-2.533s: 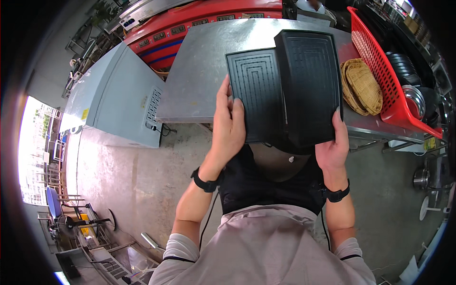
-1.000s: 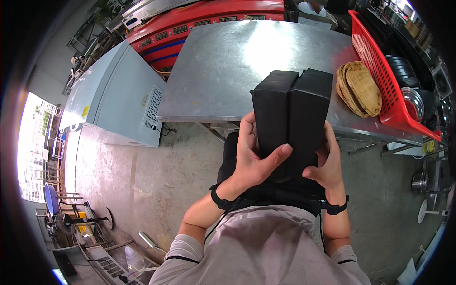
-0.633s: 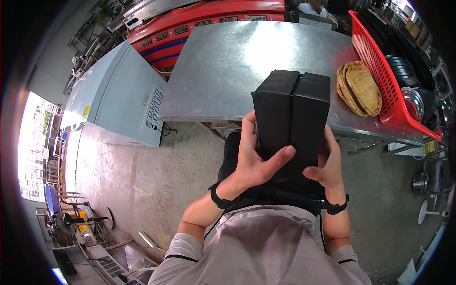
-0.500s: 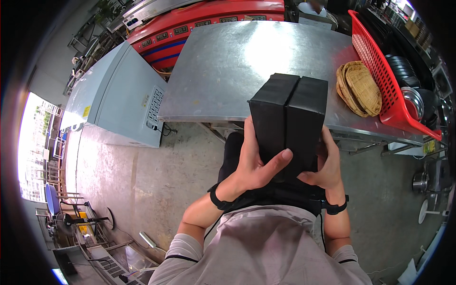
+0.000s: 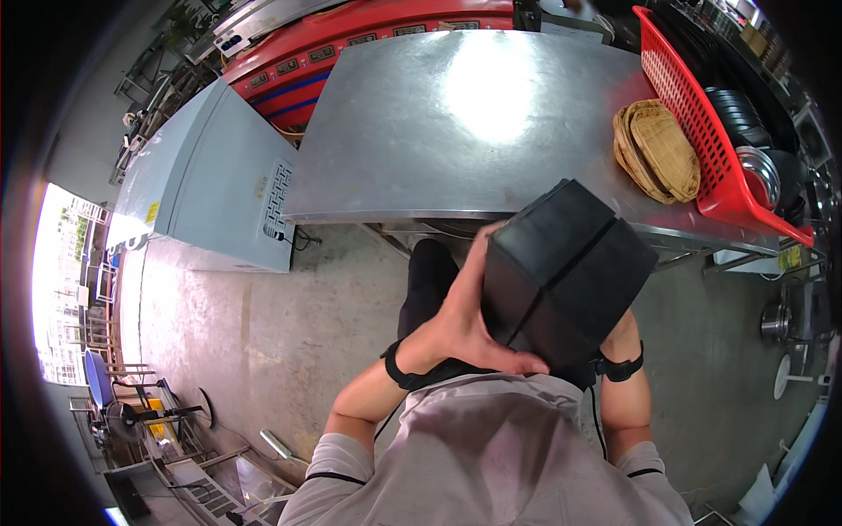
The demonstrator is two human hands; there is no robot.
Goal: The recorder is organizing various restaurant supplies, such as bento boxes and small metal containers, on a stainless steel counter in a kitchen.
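Observation:
A matte black box (image 5: 561, 280) with a dark seam across it is held up in front of my body, tilted with one corner toward the table. My left hand (image 5: 469, 329) grips its left side, the thumb along the near lower edge and the fingers reaching up the side. On the right, my right hand (image 5: 623, 336) supports the box low down; most of its fingers are hidden behind it. The box's far corner overlaps the near edge of the steel table (image 5: 386, 131) in the view.
Two woven bamboo trays (image 5: 664, 145) lie on the table's right, beside a red plastic basket (image 5: 693, 123) holding dark dishes and metal bowls (image 5: 759, 175). A white chest-like appliance (image 5: 206, 167) stands left. Behind the table is a red oven-like unit (image 5: 368, 44). A fan (image 5: 132, 412) stands lower left.
The box has been turned clockwise and lowered toward my body, its top now slanting right. My right hand has slipped further behind it. The left thumb has moved down to the near edge.

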